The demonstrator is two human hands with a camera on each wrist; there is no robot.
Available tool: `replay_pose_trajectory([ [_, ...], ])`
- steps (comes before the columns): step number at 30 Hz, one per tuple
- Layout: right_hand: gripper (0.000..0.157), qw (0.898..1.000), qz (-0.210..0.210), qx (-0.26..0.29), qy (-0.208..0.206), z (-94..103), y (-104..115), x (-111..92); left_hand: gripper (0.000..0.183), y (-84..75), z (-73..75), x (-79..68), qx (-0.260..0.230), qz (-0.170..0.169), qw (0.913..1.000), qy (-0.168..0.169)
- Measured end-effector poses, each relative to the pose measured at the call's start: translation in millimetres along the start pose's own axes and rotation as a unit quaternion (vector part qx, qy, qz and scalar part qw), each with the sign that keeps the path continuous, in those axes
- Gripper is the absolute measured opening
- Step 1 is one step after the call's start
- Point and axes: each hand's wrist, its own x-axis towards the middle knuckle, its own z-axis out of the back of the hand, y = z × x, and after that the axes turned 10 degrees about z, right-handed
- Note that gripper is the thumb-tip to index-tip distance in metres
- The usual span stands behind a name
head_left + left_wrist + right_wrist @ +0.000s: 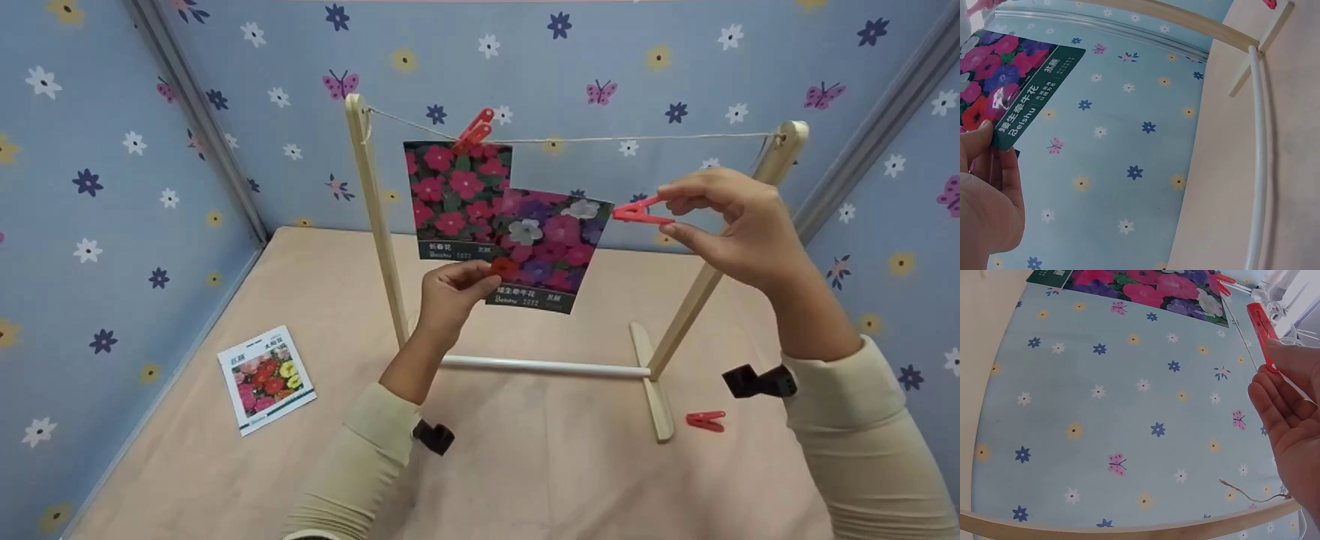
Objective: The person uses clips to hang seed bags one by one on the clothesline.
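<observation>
left hand [454, 298]: pinches front packet [555, 244] near lower-left corner | right hand [746, 229]: pinches peg [639, 212] near packet's upper-right corner | rear packet [454, 191]: hangs at string [630, 139]

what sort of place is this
Probably a small booth set up for tabletop work, rather than an everyday room: flower-patterned panels close in a pale work surface at the back and both sides, and a wooden frame stands there with a string across its top.
</observation>
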Motion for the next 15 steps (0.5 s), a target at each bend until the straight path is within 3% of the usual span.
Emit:
replay_pose_trajectory([
  [9,0.03,0.995,-0.01,-0.093,0.035,2.2,0,23,0.01,-6.4,-6.6,10.5,-0.028,-0.005,0.999,-0.035],
  [15,0.022,0.992,-0.021,-0.113,0.058,4.8,1,36,0.009,-8.2,-11.1,14.2,-0.03,0.002,0.9987,-0.04],
])
